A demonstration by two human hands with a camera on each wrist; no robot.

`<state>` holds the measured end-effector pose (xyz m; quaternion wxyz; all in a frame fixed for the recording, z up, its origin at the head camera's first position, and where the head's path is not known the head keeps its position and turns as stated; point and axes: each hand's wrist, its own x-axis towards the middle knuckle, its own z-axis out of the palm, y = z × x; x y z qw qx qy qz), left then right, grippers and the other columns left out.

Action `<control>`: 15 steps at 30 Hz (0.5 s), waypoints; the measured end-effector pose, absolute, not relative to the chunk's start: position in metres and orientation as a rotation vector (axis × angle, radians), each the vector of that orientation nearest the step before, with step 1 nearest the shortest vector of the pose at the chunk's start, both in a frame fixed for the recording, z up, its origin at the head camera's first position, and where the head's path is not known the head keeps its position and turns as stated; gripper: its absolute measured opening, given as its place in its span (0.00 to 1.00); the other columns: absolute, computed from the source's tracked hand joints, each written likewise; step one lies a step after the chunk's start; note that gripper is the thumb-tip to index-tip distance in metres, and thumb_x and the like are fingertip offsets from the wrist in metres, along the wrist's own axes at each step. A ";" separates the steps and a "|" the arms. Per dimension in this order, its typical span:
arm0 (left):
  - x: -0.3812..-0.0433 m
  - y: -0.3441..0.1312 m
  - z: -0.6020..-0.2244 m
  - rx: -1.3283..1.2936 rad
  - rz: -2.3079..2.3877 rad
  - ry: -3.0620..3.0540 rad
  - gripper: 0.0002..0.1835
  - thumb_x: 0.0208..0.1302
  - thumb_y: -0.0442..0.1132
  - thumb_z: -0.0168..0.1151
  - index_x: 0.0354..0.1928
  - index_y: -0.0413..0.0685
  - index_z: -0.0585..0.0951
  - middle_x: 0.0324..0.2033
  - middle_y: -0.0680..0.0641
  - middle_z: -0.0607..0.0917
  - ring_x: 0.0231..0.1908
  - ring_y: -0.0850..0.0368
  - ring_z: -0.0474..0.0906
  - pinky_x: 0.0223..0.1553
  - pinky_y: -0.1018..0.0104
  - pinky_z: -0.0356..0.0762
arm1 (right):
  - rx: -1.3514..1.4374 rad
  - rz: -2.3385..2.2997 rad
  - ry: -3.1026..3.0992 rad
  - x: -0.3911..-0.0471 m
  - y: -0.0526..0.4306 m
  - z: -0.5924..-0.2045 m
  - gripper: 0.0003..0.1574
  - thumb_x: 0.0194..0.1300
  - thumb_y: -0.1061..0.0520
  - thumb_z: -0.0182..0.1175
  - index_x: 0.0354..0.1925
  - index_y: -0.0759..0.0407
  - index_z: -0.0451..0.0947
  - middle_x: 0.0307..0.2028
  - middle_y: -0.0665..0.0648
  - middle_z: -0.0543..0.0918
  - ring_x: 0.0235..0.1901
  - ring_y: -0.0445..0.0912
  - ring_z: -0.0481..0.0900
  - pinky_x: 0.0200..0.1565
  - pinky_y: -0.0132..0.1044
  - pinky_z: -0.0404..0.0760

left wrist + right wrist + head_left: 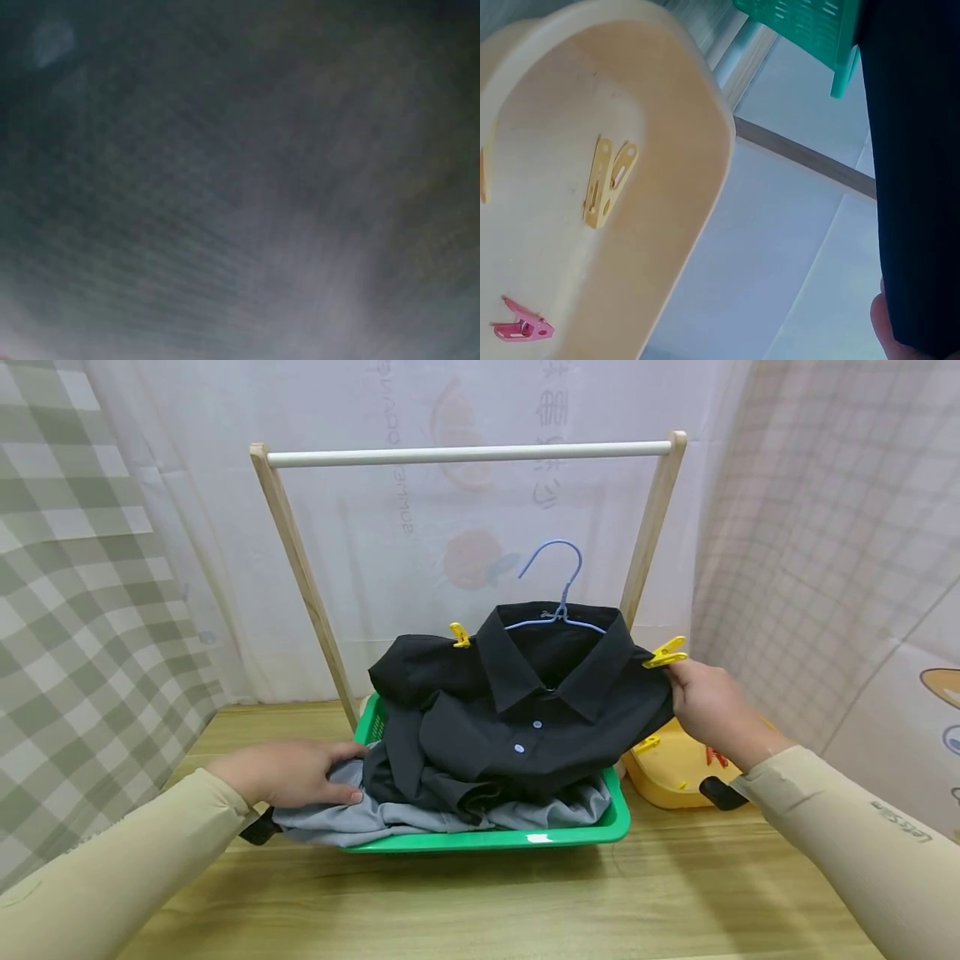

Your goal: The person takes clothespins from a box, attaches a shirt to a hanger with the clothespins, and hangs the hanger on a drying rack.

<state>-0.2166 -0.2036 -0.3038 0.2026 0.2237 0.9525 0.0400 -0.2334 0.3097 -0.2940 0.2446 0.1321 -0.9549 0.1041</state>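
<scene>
A black collared shirt (540, 710) hangs on a blue wire hanger (573, 568), its lower part bunched over the basket. One yellow clothespin (461, 635) sits on its left shoulder and another clothespin (666, 652) on its right. My right hand (708, 697) pinches the cloth at the right shoulder, just below that clothespin; fingertips show at the shirt's edge in the right wrist view. Against the grey garment (337, 818) in the basket, my left hand (296, 772) rests with thumb and fingers spread apart. The left wrist view is dark and blurred.
The green basket (619, 818) stands on the wooden table (420, 902). Behind it rises a rack with a white rail (465, 455) and wooden posts. A yellow tub (651, 785) at right contains clothespins, including a yellow clothespin (604, 184) and a pink clothespin (525, 326).
</scene>
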 end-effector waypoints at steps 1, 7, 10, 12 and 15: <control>-0.217 -0.203 -0.304 0.617 0.117 2.664 0.44 0.50 0.74 0.53 0.67 0.63 0.63 0.61 0.47 0.72 0.60 0.47 0.69 0.57 0.47 0.66 | 0.353 0.288 -2.607 -0.233 0.310 -0.293 0.11 0.69 0.63 0.45 0.31 0.60 0.73 0.29 0.63 0.79 0.30 0.58 0.79 0.34 0.53 0.75; -0.215 -0.202 -0.304 0.604 0.164 2.681 0.43 0.50 0.70 0.58 0.65 0.59 0.64 0.60 0.48 0.72 0.59 0.49 0.70 0.57 0.49 0.67 | 0.313 0.294 -2.636 -0.232 0.313 -0.292 0.12 0.69 0.62 0.43 0.33 0.60 0.73 0.30 0.61 0.79 0.30 0.56 0.78 0.34 0.51 0.75; -0.215 -0.201 -0.307 0.584 0.156 2.674 0.43 0.52 0.67 0.58 0.68 0.59 0.60 0.57 0.47 0.74 0.55 0.51 0.73 0.53 0.51 0.70 | 0.316 0.293 -2.641 -0.232 0.314 -0.292 0.13 0.70 0.62 0.42 0.31 0.60 0.72 0.26 0.59 0.75 0.27 0.54 0.75 0.32 0.48 0.74; -0.215 -0.200 -0.309 0.564 0.138 2.676 0.43 0.53 0.66 0.58 0.69 0.61 0.59 0.57 0.47 0.75 0.54 0.52 0.73 0.51 0.51 0.71 | 0.322 0.288 -2.637 -0.232 0.315 -0.292 0.13 0.70 0.61 0.42 0.30 0.60 0.71 0.24 0.58 0.74 0.26 0.53 0.75 0.31 0.47 0.73; -0.215 -0.200 -0.312 0.546 0.128 2.688 0.42 0.54 0.63 0.58 0.70 0.62 0.57 0.57 0.47 0.75 0.54 0.52 0.74 0.51 0.52 0.72 | 0.322 0.288 -2.640 -0.232 0.316 -0.292 0.14 0.71 0.61 0.42 0.29 0.59 0.71 0.21 0.56 0.72 0.23 0.52 0.73 0.29 0.45 0.71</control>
